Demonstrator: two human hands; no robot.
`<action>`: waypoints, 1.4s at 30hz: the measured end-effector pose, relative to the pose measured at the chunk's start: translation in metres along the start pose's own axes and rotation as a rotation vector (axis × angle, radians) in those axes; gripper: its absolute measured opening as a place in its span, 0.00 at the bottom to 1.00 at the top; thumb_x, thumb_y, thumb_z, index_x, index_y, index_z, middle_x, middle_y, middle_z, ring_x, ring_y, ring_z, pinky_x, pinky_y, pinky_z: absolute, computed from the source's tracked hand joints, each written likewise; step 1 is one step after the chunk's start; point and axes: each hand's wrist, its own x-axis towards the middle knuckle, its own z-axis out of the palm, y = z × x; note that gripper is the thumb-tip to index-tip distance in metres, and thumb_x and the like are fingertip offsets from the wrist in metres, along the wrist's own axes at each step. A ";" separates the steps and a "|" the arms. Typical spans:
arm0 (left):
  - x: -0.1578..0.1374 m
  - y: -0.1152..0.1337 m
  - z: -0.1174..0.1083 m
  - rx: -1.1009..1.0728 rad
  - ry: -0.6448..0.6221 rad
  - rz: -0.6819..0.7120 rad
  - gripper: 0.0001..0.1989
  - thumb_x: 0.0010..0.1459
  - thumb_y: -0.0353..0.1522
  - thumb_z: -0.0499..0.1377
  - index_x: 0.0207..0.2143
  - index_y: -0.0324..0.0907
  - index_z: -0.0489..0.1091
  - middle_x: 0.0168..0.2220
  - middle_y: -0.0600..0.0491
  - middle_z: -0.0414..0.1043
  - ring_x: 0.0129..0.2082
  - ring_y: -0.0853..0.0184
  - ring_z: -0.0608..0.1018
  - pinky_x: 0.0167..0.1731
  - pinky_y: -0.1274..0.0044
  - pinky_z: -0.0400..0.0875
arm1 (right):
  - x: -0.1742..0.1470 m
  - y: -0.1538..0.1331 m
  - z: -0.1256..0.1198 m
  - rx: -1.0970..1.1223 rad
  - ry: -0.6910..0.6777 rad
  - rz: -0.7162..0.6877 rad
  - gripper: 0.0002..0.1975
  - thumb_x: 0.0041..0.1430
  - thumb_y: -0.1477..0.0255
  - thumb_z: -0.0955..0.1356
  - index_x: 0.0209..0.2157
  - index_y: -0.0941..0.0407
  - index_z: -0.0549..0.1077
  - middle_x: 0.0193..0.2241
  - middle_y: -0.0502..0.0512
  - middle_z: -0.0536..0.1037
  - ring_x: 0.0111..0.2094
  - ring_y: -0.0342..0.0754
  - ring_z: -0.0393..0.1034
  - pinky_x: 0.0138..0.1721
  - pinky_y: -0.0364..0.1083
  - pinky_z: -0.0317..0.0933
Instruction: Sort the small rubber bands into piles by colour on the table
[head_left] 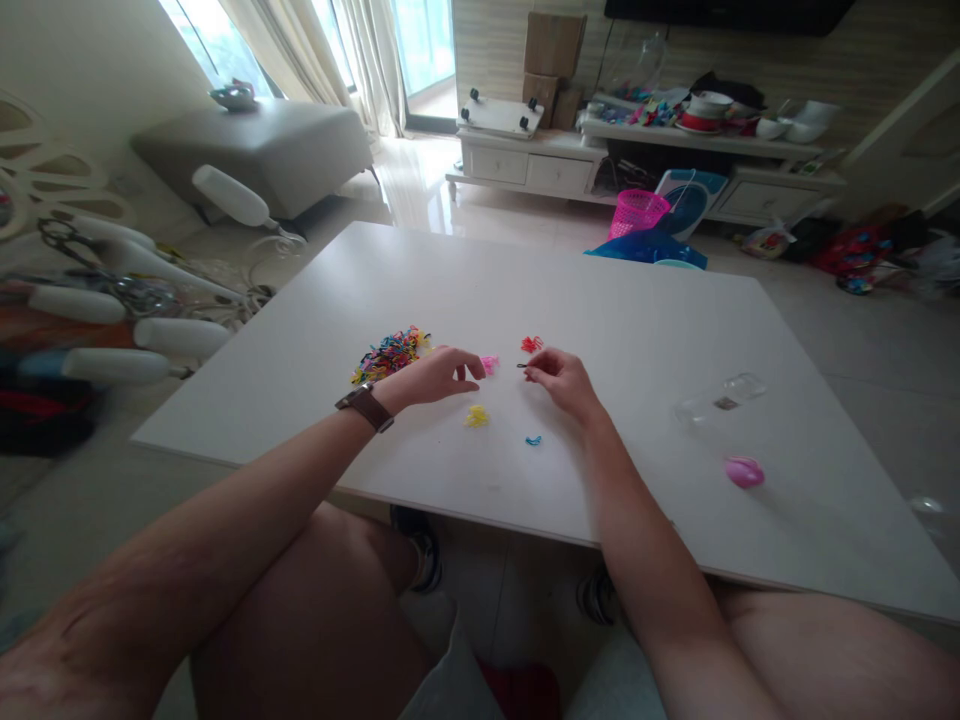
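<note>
The right hand (561, 378) is pinching one black band (521, 366) over the table (645, 335), its long axis running sideways, pointing left; the left hand (448, 374) is curling half-open, gripping nothing visible; four small piles (476, 415) and one mixed heap (390, 355) are lying nearby.

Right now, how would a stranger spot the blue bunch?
On the white table, find the right hand. Closer to the person, right of the yellow bunch, lies the blue bunch: smaller than the yellow, and the only all-blue one.
</note>
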 end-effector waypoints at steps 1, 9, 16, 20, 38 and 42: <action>-0.001 -0.004 -0.001 0.003 0.005 -0.018 0.11 0.58 0.36 0.64 0.41 0.41 0.79 0.34 0.51 0.81 0.33 0.67 0.79 0.35 0.77 0.70 | 0.001 0.001 -0.011 -0.099 0.074 -0.008 0.08 0.52 0.64 0.74 0.30 0.54 0.76 0.27 0.52 0.80 0.31 0.50 0.76 0.39 0.50 0.70; -0.014 -0.020 -0.009 -0.020 0.047 -0.094 0.13 0.57 0.37 0.61 0.40 0.40 0.80 0.37 0.49 0.80 0.34 0.66 0.78 0.37 0.76 0.73 | 0.001 0.006 -0.058 -0.603 0.350 0.135 0.05 0.54 0.69 0.70 0.27 0.54 0.76 0.26 0.54 0.78 0.27 0.49 0.68 0.35 0.49 0.64; -0.014 -0.021 -0.010 -0.013 0.031 -0.127 0.12 0.57 0.36 0.61 0.39 0.40 0.80 0.36 0.49 0.80 0.34 0.66 0.78 0.36 0.77 0.72 | 0.003 0.017 -0.060 -0.720 0.352 0.344 0.02 0.50 0.73 0.70 0.25 0.54 0.75 0.26 0.54 0.77 0.30 0.50 0.69 0.36 0.47 0.63; -0.014 -0.018 -0.011 -0.018 0.016 -0.121 0.12 0.57 0.35 0.61 0.40 0.39 0.80 0.37 0.48 0.81 0.34 0.66 0.78 0.37 0.77 0.73 | 0.003 0.024 -0.059 -0.773 0.343 0.335 0.03 0.52 0.72 0.68 0.28 0.54 0.75 0.29 0.55 0.78 0.32 0.50 0.70 0.39 0.47 0.64; -0.029 -0.037 -0.034 -0.008 0.167 -0.255 0.12 0.56 0.37 0.61 0.37 0.40 0.80 0.33 0.50 0.79 0.32 0.67 0.76 0.33 0.77 0.69 | -0.001 0.022 -0.056 -0.911 0.223 0.249 0.02 0.45 0.75 0.69 0.24 0.54 0.73 0.29 0.54 0.74 0.29 0.48 0.67 0.35 0.48 0.61; -0.040 -0.046 -0.041 0.008 0.264 -0.340 0.12 0.53 0.37 0.63 0.35 0.38 0.80 0.30 0.51 0.78 0.29 0.68 0.73 0.32 0.77 0.67 | 0.000 0.021 -0.056 -0.938 0.223 0.241 0.03 0.45 0.70 0.70 0.26 0.53 0.75 0.34 0.55 0.72 0.31 0.49 0.66 0.35 0.49 0.62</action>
